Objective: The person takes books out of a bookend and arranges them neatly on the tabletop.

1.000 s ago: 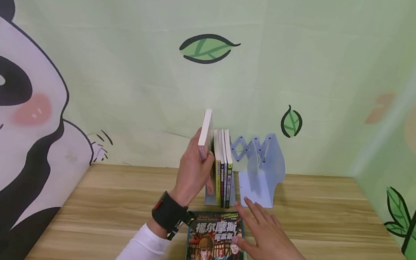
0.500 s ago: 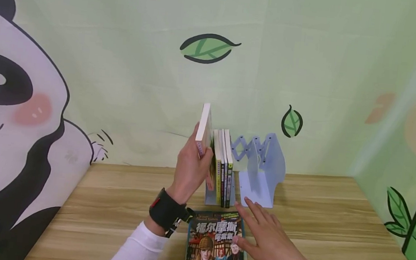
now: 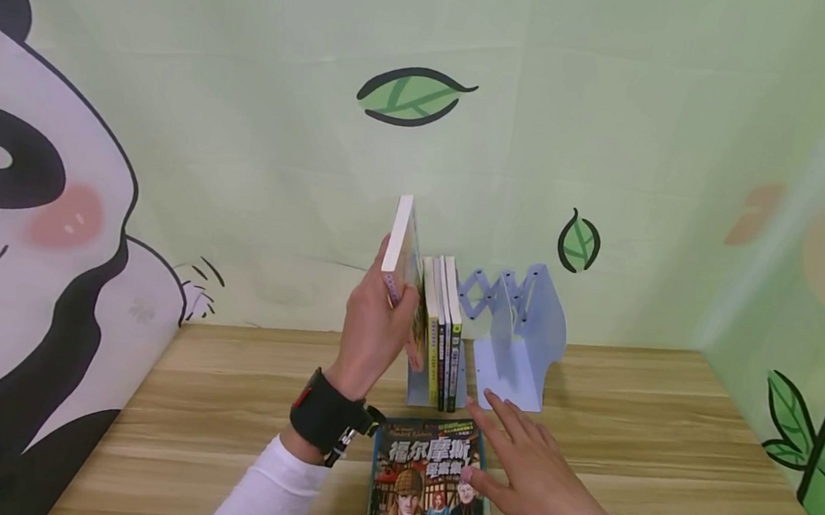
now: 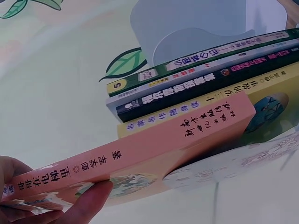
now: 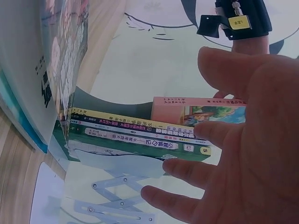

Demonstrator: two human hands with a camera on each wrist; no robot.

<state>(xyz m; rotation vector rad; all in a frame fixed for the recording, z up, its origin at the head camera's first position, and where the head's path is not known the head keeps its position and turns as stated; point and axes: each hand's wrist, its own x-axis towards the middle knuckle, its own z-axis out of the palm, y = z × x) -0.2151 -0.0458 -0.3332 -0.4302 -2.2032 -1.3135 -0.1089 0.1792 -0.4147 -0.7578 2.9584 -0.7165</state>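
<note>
My left hand point(image 3: 372, 324) grips a thick pink-spined book point(image 4: 140, 147), thumb on one cover and fingers on the other. That book stands upright and rises well above its neighbours in the head view. Right beside it is a row of several thin upright books point(image 3: 444, 335) with yellow, dark and green spines, held in an expandable light-blue bookend point(image 3: 513, 379). My right hand point(image 3: 547, 490) has its fingers spread and holds nothing. It hovers beside a dark-covered book point(image 3: 411, 489) that lies flat in front, thumb overlapping the cover's right side.
The bookend's right sections extend along the back of the wooden table point(image 3: 234, 406), joined by a lattice hinge point(image 3: 478, 294). Behind stands a green wall point(image 3: 275, 136) with printed leaves and a panda. More books point(image 5: 23, 102) lie under the flat one in the right wrist view.
My left hand has raised the pink-spined book higher and drawn it slightly left, away from the row. My right hand and the flat book have stayed put.
</note>
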